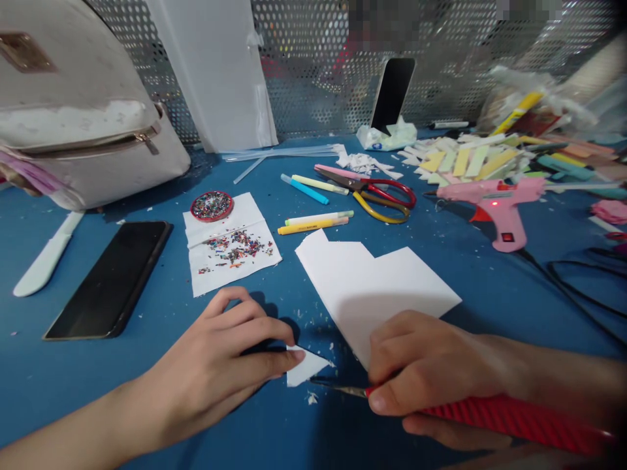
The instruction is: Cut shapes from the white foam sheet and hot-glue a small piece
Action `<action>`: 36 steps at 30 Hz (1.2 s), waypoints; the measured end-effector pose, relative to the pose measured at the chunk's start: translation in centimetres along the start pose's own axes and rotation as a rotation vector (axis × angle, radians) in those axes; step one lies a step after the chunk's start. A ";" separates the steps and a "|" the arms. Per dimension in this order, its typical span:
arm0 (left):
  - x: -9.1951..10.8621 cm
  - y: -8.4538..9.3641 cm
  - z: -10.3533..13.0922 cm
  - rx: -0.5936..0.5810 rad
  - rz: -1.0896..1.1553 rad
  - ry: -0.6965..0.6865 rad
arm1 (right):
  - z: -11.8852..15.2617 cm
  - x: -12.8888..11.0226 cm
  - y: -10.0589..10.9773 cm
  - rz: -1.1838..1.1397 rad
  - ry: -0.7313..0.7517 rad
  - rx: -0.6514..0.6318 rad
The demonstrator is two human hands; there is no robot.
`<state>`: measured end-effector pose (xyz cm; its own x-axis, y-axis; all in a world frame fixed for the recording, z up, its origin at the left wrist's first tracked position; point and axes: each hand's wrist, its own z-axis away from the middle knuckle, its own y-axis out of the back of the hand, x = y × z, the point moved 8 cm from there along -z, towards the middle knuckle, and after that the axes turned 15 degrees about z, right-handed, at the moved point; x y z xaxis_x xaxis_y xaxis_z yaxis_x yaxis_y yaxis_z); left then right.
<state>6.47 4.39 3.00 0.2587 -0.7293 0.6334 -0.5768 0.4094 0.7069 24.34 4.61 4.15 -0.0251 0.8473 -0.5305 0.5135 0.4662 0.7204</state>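
Observation:
My left hand [230,356] pinches a small white triangular piece of paper or card [308,365] between thumb and fingertips, low over the blue table. In my right hand [416,365] is a red-handled tool [509,421] with a ribbed grip and a thin, pointed metal tip. That tip lies just beside the lower edge of the triangle; whether they touch I cannot tell. Under and beyond the right hand lies a larger white sheet [372,274] with a notched far edge. Small white scraps [312,398] dot the table around the triangle.
A pink glue gun [504,202] with a lit red light stands right, its cord trailing. Scissors [382,196], markers [313,225], and a paper with colourful bits [210,277] lie ahead. Left are a phone [110,281], a white knife-shaped tool [46,258] and a bag [98,124].

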 end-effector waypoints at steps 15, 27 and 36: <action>0.1 -0.1 -0.1 -0.005 -0.002 -0.011 | -0.2 0.0 0.0 0.028 0.020 0.026; -0.1 -0.2 0.1 -0.025 -0.021 0.009 | 0.1 0.0 -0.1 0.034 0.023 0.019; 0.6 -0.4 0.2 0.013 -0.125 -0.045 | 0.0 -0.2 0.2 0.021 0.045 0.083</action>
<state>6.69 3.65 2.98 0.2939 -0.7982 0.5258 -0.5524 0.3070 0.7749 24.42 4.54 4.41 -0.0516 0.8681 -0.4937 0.5835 0.4274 0.6906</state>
